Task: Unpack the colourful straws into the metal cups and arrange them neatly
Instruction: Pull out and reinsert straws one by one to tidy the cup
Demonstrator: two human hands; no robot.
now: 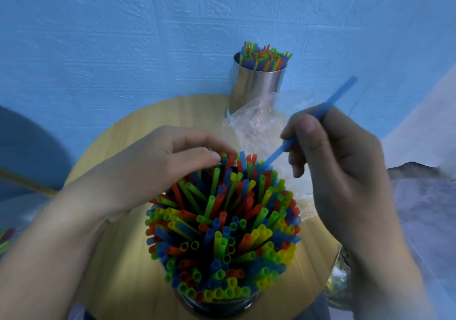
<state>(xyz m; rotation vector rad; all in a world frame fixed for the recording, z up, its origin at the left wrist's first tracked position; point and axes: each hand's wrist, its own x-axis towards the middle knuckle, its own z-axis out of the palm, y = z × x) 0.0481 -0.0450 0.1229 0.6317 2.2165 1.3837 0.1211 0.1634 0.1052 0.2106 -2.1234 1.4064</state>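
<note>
Two metal cups stand on a round wooden table point(128, 258). The near cup point(217, 305) is packed with colourful straws point(222, 221) that fan outward. The far cup point(256, 85) stands by the blue wall and also holds straws.

The right hand point(340, 171) pinches one blue straw point(278, 151) between thumb and curled fingers. The straw slants, and its lower end touches the straw tips at the far right edge of the near cup.

The left hand point(153, 169) is bent over the far edge of that cup, its fingertips point(214, 156) on the straw tops. Whether it grips any cannot be told.

A clear plastic bag point(254, 127) lies between the cups.
</note>
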